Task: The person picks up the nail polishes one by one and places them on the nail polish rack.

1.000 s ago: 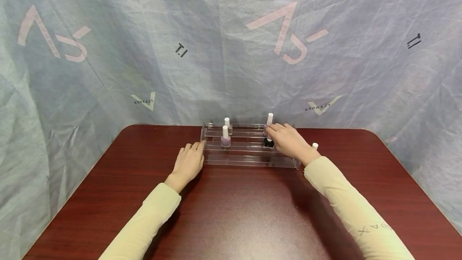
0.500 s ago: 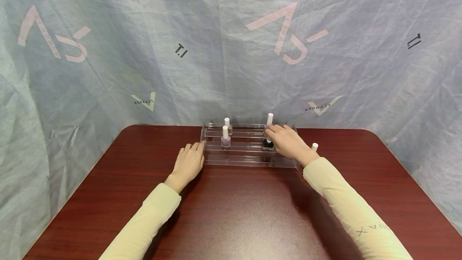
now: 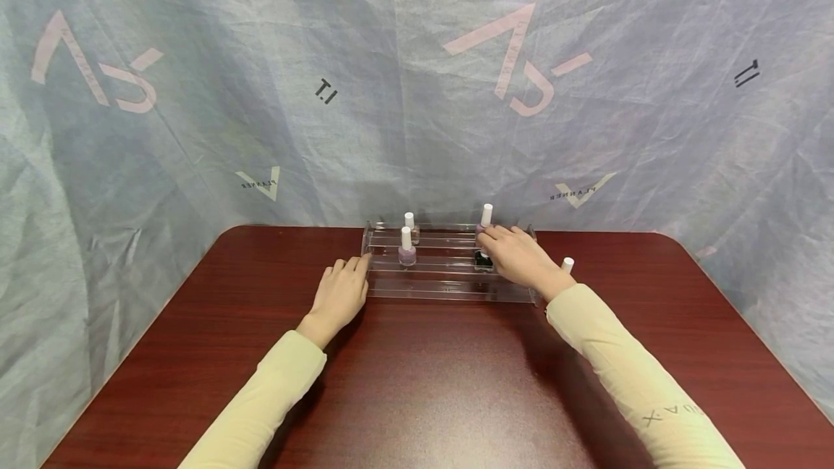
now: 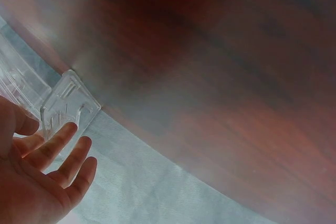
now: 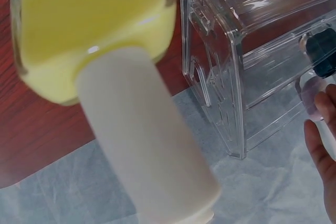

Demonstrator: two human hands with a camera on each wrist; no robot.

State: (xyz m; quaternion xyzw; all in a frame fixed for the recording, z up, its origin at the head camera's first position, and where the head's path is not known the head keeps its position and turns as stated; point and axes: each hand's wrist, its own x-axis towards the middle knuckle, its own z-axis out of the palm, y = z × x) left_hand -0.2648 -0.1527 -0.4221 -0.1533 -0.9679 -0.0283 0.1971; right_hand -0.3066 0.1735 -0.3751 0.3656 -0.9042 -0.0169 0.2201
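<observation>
Dark bottle point(image 3: 483, 261) is seen on a middle tier of the clear rack point(image 3: 449, 286), its white cap pinched by the right hand point(image 3: 517, 255). A purple bottle point(image 3: 481, 229) is placed just behind it. The rack's left end is touched by the left hand point(image 3: 342, 286), its fingers loosely extended. Nearer that end, a lilac bottle point(image 3: 407, 257) is held on the rack; beyond the right end, a yellow bottle point(image 5: 94, 30) is shown.
</observation>
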